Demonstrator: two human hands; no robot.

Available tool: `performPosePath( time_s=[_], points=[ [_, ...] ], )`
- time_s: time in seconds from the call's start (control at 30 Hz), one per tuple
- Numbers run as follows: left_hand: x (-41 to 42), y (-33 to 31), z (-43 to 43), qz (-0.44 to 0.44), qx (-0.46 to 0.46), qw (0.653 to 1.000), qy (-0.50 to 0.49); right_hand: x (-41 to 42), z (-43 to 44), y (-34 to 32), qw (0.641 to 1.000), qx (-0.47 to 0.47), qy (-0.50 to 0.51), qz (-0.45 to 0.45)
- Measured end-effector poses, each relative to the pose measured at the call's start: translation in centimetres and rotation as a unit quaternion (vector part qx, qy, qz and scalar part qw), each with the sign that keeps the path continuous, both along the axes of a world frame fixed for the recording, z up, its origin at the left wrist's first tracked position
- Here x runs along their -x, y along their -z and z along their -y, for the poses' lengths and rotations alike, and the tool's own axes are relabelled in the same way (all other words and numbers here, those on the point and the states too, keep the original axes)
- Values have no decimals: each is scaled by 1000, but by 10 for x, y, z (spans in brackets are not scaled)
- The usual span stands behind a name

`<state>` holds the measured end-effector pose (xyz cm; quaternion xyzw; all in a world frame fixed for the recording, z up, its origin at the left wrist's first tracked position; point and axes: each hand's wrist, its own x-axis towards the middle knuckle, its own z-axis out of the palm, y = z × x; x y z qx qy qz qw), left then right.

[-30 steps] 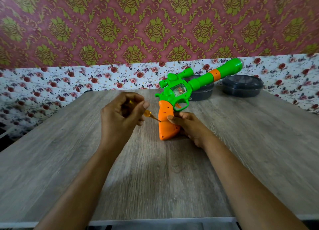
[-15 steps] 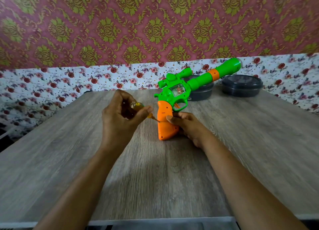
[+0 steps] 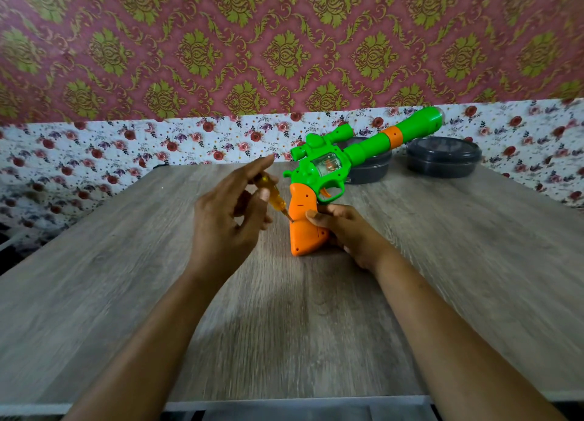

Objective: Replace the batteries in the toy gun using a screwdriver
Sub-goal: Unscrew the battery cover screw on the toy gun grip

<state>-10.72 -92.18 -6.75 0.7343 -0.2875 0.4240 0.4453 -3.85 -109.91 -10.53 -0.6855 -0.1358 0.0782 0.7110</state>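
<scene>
A green toy gun with an orange grip stands on its grip base on the wooden table, barrel pointing up and to the right. My right hand grips the orange grip from behind, thumb on its side. My left hand pinches a small screwdriver with a clear amber handle between thumb and fingers, the index finger stretched out above it. The screwdriver's tip sits on a screw in the left side of the grip.
Two dark round lidded containers stand at the back of the table, one to the right and one partly hidden behind the gun's barrel. A patterned wall rises right behind the table. The table's near edge runs along the bottom.
My left hand has unfolded: fingers that were curled over the screwdriver now stretch out, and the handle shows tilted up. Gun and right hand have barely shifted.
</scene>
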Motion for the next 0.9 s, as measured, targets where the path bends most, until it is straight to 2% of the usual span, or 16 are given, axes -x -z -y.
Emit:
performPosePath(
  time_s=[0.2, 0.4, 0.7, 0.9],
  points=[
    [-2, 0, -2, -8, 47, 998, -41, 0, 1, 1, 1000, 12, 9, 0],
    [-1, 0, 2, -34, 109, 993, 19, 0, 1, 0, 1000, 14, 8, -3],
    [-2, 1, 1, -23, 60, 997, 34, 0, 0, -1, 1000, 11, -4, -9],
    [1, -4, -1, -42, 111, 992, 40, 0, 1, 0, 1000, 7, 2, -3]
  ],
)
